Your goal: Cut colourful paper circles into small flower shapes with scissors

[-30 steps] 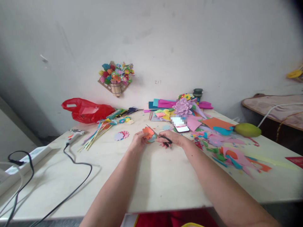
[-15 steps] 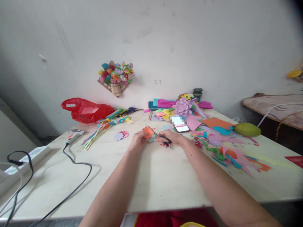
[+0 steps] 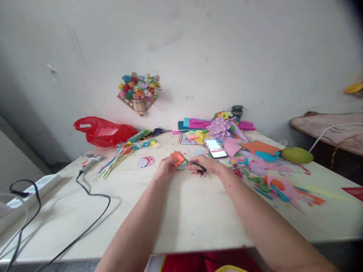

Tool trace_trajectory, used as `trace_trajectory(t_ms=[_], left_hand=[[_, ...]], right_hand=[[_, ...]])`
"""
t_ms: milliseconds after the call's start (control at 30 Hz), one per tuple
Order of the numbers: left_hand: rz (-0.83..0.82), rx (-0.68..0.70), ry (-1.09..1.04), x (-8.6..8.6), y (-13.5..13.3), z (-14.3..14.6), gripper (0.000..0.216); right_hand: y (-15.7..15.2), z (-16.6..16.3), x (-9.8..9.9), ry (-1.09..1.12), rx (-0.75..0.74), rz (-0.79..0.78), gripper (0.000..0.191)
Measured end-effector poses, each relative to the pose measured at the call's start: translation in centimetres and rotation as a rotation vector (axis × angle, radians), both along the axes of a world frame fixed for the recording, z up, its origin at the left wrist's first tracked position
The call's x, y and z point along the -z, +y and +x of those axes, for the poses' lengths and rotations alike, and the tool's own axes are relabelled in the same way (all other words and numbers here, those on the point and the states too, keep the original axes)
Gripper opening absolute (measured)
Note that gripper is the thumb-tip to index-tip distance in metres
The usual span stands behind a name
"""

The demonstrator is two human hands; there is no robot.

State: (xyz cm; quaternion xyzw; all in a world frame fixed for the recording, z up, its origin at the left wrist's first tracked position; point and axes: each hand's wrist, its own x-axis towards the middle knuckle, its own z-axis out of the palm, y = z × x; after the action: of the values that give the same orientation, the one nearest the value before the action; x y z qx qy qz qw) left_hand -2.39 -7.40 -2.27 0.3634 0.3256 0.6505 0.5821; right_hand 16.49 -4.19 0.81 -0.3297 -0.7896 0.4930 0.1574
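Note:
Between the fingers of my left hand [image 3: 166, 167] is an orange flower cut-out [image 3: 177, 158] with scalloped edges. My right hand [image 3: 207, 164] is closed round the black handles of a pair of scissors [image 3: 201, 169]. The blades point left and meet the flower's right edge; whether they are parted is too small to tell. A light blue cut-out [image 3: 183, 165] shows just below the orange one, partly hidden by it. To the left of my left hand, pale lilac and pink scalloped cut-outs [image 3: 146, 162] lie on the table.
Coloured scraps [image 3: 280, 185] spread over the table's right side, near a green mango-like object [image 3: 297, 155]. A phone [image 3: 217, 151] lies beyond my right hand. At the left are a glue gun [image 3: 90, 162] with its cord, paper strips [image 3: 117, 162], a red bag [image 3: 104, 132] and a power strip [image 3: 36, 190].
Very little differs. Both hands keep their places with the orange flower and the scissors; the blades appear to have shifted slightly at the flower's edge.

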Motion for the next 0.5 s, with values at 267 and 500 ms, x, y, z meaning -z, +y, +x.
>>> trace_trajectory(t_ms=[267,500], left_hand=[[-0.02,0.006,-0.016,-0.21,-0.17,0.05,0.026],[-0.023,0.013,-0.017,-0.28,-0.23,0.05,0.027]], right_hand=[[0.67,0.08,0.72,0.012,-0.021,-0.013,0.029],[0.62,0.07,0.69,0.052,-0.027,-0.042,0.026]])
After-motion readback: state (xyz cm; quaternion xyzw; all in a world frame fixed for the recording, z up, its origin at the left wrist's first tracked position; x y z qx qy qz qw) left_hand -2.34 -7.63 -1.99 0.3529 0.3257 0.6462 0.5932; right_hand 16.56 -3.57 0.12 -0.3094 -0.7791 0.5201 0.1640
